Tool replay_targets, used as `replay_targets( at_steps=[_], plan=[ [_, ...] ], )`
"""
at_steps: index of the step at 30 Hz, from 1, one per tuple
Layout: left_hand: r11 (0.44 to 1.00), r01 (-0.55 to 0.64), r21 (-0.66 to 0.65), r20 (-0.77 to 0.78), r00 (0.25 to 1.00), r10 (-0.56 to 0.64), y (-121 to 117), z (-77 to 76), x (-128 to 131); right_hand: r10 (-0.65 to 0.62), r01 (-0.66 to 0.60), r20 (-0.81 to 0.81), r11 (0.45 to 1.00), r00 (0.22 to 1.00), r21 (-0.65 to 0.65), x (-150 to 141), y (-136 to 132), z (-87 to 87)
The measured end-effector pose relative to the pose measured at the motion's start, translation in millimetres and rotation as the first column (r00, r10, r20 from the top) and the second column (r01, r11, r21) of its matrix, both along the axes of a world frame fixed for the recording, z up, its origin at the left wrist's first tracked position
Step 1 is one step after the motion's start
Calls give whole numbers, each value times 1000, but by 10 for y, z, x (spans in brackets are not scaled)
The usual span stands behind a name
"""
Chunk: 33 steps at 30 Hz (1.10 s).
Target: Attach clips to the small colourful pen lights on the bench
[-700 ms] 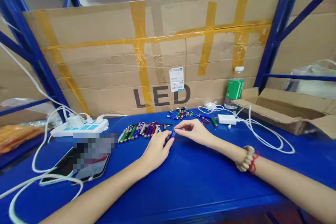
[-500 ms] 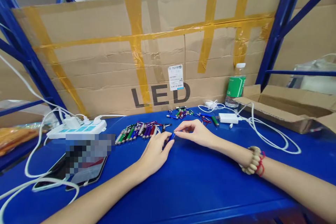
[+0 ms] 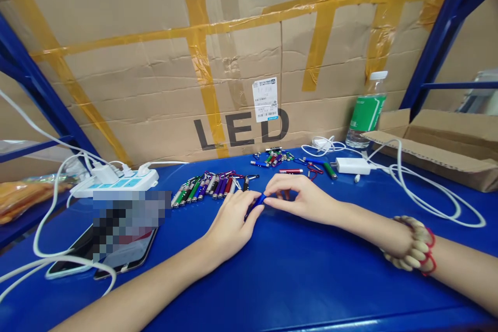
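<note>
Both my hands meet over the blue table [image 3: 295,275] on one small blue pen-shaped flashlight [image 3: 257,202]. My left hand [image 3: 233,220] curls around its near end. My right hand [image 3: 301,198] pinches its far tip with thumb and forefinger; a bead bracelet and red cord sit on that wrist. Just behind my left hand lies a neat row of several coloured mini flashlights [image 3: 208,188] side by side. A looser heap of the same flashlights [image 3: 278,160] lies farther back.
A taped cardboard sheet marked LED [image 3: 241,72] stands as the back wall. White power strip [image 3: 116,182] with plugs and cables at left, phones [image 3: 105,249] in front of it. White charger [image 3: 353,166], cable loops, a green-labelled bottle [image 3: 365,111] and an open carton [image 3: 443,150] at right.
The view has tilted down and moved closer. My hands stay together on the blue flashlight, the right-hand fingers shifting slightly on its tip.
</note>
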<state>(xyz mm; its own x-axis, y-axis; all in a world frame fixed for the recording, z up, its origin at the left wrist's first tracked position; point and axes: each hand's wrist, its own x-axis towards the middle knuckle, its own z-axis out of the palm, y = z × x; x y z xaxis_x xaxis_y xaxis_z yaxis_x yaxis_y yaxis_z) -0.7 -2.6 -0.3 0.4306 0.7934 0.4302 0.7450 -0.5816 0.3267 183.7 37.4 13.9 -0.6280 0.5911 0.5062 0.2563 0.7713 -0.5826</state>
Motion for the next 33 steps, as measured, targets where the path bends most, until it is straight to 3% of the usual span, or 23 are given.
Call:
replay_targets(
  at_steps=[5, 10, 15, 21, 24, 29, 33],
  plan=[
    [1000, 12, -1, -26, 1000, -12, -1, -2, 0, 3, -5, 40, 998, 999, 56, 21, 38, -52],
    [1000, -7, -1, -35, 999, 7, 0, -1, 1, 0, 0, 24, 1000, 1000, 28, 27, 47, -39],
    [998, -55, -11, -24, 998, 55, -7, 0, 9, -164, 163, 3, 984, 986, 74, 77, 144, -33],
    [999, 21, -33, -66, 998, -23, -35, 26, 18, -451, 379, 178, 865, 875, 329, 278, 543, -157],
    [992, 102, -70, -82, 991, -108, -50, 50, 18, -553, 444, 248, 810, 795, 383, 384, 692, -208],
    [979, 176, -102, -121, 975, -188, -80, 98, 17, -564, 471, 406, 825, 719, 313, 473, 781, -261],
    [978, 184, -101, -121, 973, -195, -93, 105, 14, -549, 459, 423, 835, 721, 302, 487, 795, -264]
  ],
)
